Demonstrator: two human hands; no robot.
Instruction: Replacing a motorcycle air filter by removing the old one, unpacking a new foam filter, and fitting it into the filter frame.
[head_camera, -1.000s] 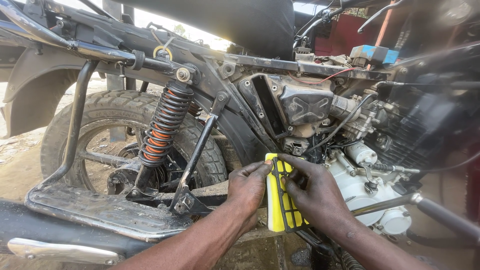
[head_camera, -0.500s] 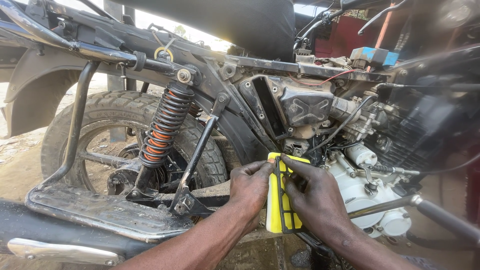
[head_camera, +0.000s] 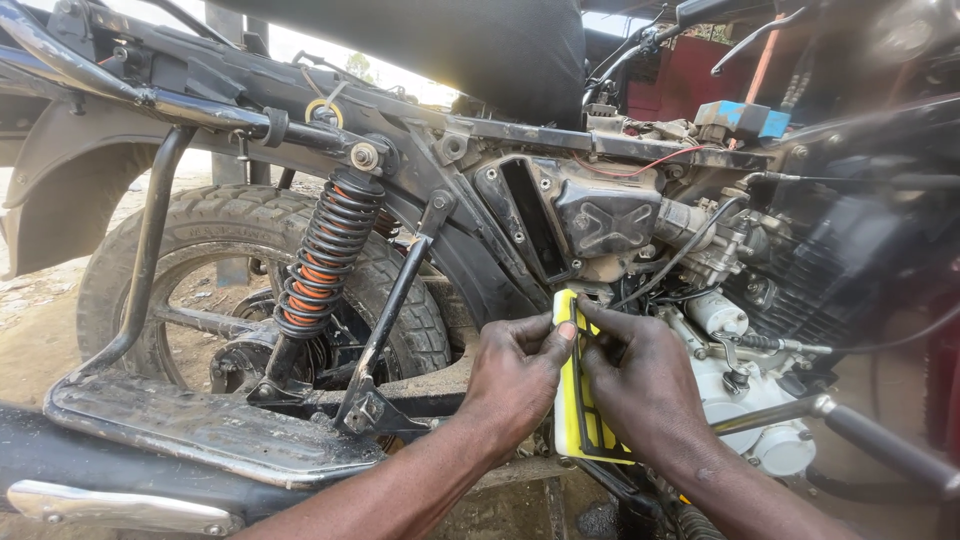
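Outdoors on dirt by a stripped motorcycle (head_camera: 420, 200), we pinch a yellow panel (head_camera: 580, 420) upright below the airbox (head_camera: 600, 215), left hand (head_camera: 515, 375) and right hand (head_camera: 640, 385) both clamped on its top edge to steady it against the frame.

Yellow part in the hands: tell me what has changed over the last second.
Very little. Both hands stay on the yellow part, left hand on its left edge, right hand across its front. The fingers have shifted slightly towards its top, near the black air box. The part sits in the same spot below the frame. The spring, rear tyre and engine have not moved.
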